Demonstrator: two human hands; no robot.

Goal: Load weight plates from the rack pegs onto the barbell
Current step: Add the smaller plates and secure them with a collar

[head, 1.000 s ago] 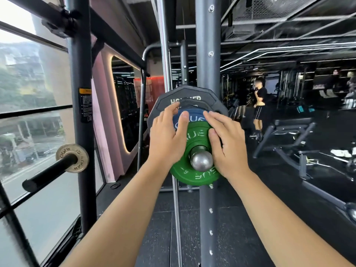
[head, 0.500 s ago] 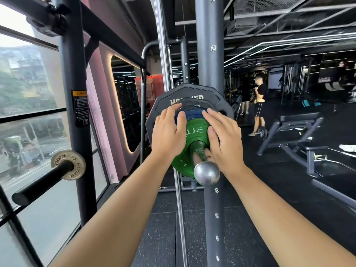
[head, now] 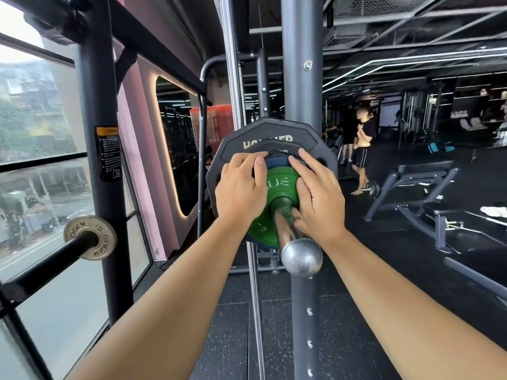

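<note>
Chrome peg (head: 297, 242) juts toward the camera, its rounded end cap nearest and lower in view than 0.5 s ago, with more bare shaft showing. Behind the cap, 2 bare forearms reach in. Left hand (head: 241, 189) lies on the left side of the green plate (head: 279, 185), fingers curled over the edge of the blue plate (head: 277, 162) behind it, grip closed there. Right hand (head: 318, 198) presses the green plate's right side, thumb down beside the shaft, fingertips on the upper rim; grip closed on the green plate. Both plates sit on the peg, backed by a small black plate and the large black plate (head: 315, 144) lettered "HAMMER", partly covered. The green plate appears further back on the peg than before. Left, an empty black peg with a small brass-coloured plate (head: 90, 237) on the rack upright (head: 101, 187). Far right, a bench (head: 422, 182); beyond, a standing person (head: 362, 149).
</note>
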